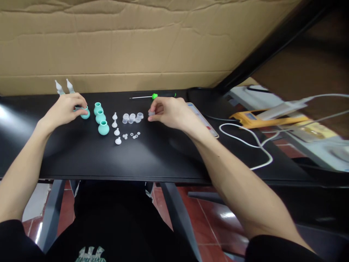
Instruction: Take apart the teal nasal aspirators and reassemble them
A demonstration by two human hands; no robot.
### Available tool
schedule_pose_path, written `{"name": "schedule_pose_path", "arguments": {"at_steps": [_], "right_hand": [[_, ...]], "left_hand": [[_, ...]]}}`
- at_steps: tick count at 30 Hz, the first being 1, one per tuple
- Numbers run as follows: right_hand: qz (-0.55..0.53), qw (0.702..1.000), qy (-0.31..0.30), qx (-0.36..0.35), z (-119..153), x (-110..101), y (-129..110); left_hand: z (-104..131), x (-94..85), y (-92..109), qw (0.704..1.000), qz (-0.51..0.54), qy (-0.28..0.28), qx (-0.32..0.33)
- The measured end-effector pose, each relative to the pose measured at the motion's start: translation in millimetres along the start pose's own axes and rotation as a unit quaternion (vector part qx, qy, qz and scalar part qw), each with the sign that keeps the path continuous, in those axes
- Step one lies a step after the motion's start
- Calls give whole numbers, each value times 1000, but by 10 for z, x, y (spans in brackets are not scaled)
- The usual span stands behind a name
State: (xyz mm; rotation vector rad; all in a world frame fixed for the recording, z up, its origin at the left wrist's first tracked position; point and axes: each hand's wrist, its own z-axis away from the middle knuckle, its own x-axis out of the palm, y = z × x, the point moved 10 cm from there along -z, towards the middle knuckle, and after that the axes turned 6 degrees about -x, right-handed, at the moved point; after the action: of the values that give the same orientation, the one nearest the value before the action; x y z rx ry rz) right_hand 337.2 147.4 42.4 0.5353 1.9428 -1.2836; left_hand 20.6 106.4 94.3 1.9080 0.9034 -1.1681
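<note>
My left hand [67, 109] is closed on a small teal round bulb [85, 113] at the left of the black table. Three more teal bulbs [103, 128] stand in a slanting row just right of it. My right hand [169, 111] pinches a small translucent piece [151, 113] between thumb and fingers. Between my hands lie a column of white funnel-shaped tips [117, 131], a cluster of clear round caps [132, 117] and several tiny white discs and rings [134, 137]. Two white-tipped pieces [70, 86] stand behind my left hand.
A green-and-black screwdriver [154, 96] lies near the table's back edge. Right of my right hand are a phone-like device [201, 118], a white cable [261, 145] and a yellow tool [255, 119]. A cardboard wall [117, 47] rises behind the table [122, 163].
</note>
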Motion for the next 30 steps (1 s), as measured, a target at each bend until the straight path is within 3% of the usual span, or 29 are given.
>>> {"name": "schedule_pose_path", "arguments": {"at_steps": [7,11,17,25,30], "right_hand": [[-5,1000,-4,-11,-21,99,6],[-27,999,7,-29,-46,145,79],[26,997,-4,-69,-55,212,114],[87,989,52,-108,73,33,-65],[98,985,57,-127,131,-6,-148]], "left_hand": [[-12,-29,-30,999,29,26,-13],[-10,-12,-34,999,30,4,-12],[-5,9,-24,999,25,-24,-19],[16,50,35,997,51,-64,-13],[23,59,44,997,50,-59,-21]]}}
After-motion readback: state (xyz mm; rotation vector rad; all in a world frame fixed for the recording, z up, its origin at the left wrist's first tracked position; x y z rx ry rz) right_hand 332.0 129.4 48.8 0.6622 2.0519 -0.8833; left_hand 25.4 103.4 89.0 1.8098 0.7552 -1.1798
